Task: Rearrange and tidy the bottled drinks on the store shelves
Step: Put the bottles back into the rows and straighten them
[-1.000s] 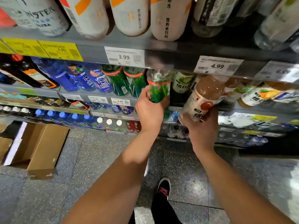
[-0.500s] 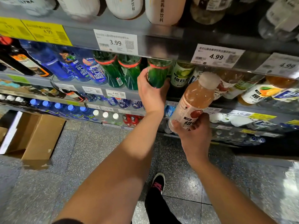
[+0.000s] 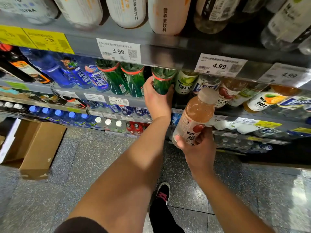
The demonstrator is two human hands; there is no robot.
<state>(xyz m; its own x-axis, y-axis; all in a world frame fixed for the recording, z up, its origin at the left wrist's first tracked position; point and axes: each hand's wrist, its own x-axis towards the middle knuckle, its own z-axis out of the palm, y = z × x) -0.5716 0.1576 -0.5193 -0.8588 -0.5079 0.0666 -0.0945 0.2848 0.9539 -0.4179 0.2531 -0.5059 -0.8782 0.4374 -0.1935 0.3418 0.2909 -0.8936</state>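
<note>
My left hand (image 3: 155, 100) grips a green bottle (image 3: 162, 81) with a red band, standing on the middle shelf (image 3: 168, 62) to the right of two like green bottles (image 3: 125, 79). Its top is hidden under the shelf above. My right hand (image 3: 197, 145) holds a pinkish juice bottle (image 3: 196, 115) with a white cap by its base, tilted, in front of the shelf and off it. Behind it stand vitamin drinks (image 3: 185, 82) with white labels.
Blue bottles (image 3: 87, 76) fill the shelf's left part, orange drinks (image 3: 267, 98) the right. White bottles (image 3: 129, 12) stand above. Lower shelves hold capped bottles (image 3: 72, 115). An open cardboard box (image 3: 33, 147) lies on the speckled floor at left. My shoe (image 3: 162, 192) is below.
My left hand has pushed the green bottle up and deeper onto the shelf. My right hand has lowered the juice bottle out from the shelf and tilted it.
</note>
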